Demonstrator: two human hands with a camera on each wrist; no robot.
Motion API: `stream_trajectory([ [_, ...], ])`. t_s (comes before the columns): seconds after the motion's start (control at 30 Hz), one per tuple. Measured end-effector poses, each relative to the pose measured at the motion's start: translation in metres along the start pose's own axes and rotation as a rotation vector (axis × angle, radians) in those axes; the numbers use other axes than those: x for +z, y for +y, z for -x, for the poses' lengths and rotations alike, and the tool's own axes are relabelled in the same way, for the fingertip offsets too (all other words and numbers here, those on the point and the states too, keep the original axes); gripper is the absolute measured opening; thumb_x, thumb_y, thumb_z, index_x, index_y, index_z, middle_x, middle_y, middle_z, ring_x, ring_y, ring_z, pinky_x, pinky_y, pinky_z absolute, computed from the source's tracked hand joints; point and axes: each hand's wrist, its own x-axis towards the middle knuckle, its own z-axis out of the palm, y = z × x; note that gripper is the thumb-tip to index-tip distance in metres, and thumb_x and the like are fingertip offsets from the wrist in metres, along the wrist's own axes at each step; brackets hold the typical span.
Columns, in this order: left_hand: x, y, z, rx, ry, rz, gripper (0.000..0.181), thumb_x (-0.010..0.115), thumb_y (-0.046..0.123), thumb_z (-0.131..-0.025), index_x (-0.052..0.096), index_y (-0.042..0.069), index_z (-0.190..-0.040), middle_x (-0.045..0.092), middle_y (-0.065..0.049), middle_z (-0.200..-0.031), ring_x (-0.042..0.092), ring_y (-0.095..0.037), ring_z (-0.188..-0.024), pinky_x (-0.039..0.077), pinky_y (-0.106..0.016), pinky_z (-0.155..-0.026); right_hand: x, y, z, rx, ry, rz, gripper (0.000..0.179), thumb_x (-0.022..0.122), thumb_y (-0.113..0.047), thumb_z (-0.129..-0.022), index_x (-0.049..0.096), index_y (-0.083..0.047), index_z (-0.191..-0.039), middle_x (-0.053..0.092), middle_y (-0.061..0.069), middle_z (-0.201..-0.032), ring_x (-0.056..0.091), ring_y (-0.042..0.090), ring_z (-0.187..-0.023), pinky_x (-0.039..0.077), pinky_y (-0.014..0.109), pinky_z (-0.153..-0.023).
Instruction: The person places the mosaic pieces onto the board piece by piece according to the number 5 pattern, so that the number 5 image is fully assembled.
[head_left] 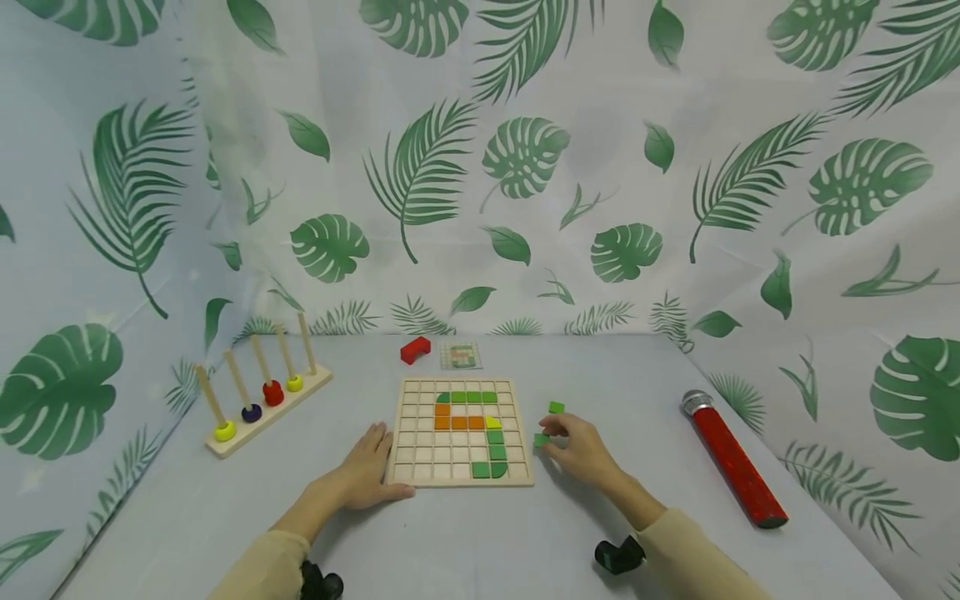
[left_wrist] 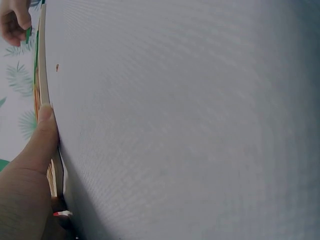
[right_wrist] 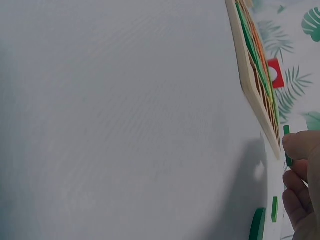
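A wooden grid board point(head_left: 465, 482) lies flat with green, orange and yellow tiles set in some of its squares. At its left front corner rests my left hand point(head_left: 365, 473), the fingers along the left side and the thumb against the front edge. In the left wrist view the thumb point(left_wrist: 42, 137) touches the board's rim. My right hand point(head_left: 581, 450), just right of the board, pinches a small green tile point(head_left: 541, 440) between thumb and fingers; the tile point(right_wrist: 287, 131) stands on edge in the right wrist view. Another green tile point(head_left: 556, 407) lies just behind that hand.
A red arch block point(head_left: 416, 350) and a pattern card point(head_left: 460, 356) lie behind the board. To the left stands a wooden peg rack point(head_left: 270, 408) with coloured rings. A red microphone point(head_left: 738, 462) lies at the right. A dark green piece point(right_wrist: 257, 224) shows near the right hand.
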Motion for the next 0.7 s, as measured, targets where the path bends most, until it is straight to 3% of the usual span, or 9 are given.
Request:
stream_trajectory([
  [0.4, -0.002, 0.002, 0.001, -0.01, -0.008, -0.005, 0.104, 0.064, 0.06, -0.08, 0.024, -0.012, -0.143, 0.014, -0.03, -0.151, 0.01, -0.04, -0.14, 0.014, -0.048, -0.113, 0.017, -0.024, -0.011, -0.019, -0.022, -0.025, 0.033, 0.076, 0.002, -0.073, 0.065, -0.003, -0.104, 0.066, 0.002, -0.093, 0.062, 0.018, -0.087, 0.052, 0.038, -0.082],
  [0.7, -0.005, 0.002, 0.001, -0.009, -0.009, -0.015, 0.103, 0.064, 0.059, -0.081, 0.024, -0.013, -0.142, 0.014, -0.031, -0.15, 0.009, -0.041, -0.14, 0.014, -0.048, -0.113, 0.036, -0.044, -0.016, -0.08, -0.099, -0.072, 0.032, 0.073, 0.0, -0.077, 0.063, -0.001, -0.108, 0.065, 0.004, -0.095, 0.062, 0.017, -0.09, 0.054, 0.035, -0.08],
])
